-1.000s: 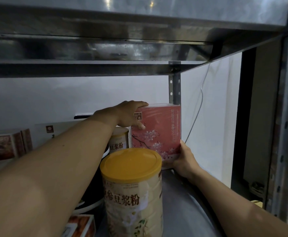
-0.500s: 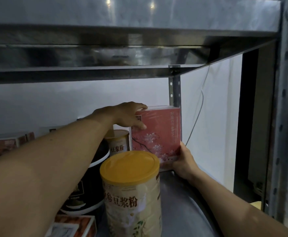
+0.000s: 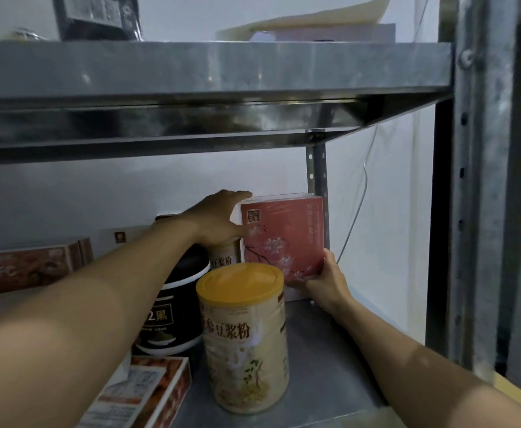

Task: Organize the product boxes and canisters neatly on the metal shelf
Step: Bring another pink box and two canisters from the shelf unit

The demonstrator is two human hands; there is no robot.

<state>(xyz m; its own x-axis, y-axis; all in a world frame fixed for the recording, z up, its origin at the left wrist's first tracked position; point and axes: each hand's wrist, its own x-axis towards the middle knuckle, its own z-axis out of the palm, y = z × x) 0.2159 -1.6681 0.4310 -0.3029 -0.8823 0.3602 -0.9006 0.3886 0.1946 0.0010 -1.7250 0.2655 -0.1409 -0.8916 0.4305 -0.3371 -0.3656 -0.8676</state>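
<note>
- Red box [image 3: 284, 239]: upright at back right corner of shelf [image 3: 330, 350]; placing step, probably final squaring.
- Left hand [image 3: 219, 219] grasping top left corner; right hand [image 3: 325, 281] grasping lower right.
- Next, likely: let go, fetch yellow-lidded can [image 3: 243, 338].

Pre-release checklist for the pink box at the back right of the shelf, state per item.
1. Top grip: left hand grips the pink blossom box at its top left corner: ok.
2. Bottom grip: right hand holds its lower right corner: ok.
3. Box upright, front facing out: ok.
4. Base flat on the metal shelf: cannot tell; the right hand and the yellow-lid canister partly hide it.
5. Box touching the rear post: cannot tell; it stands right beside it.
</note>
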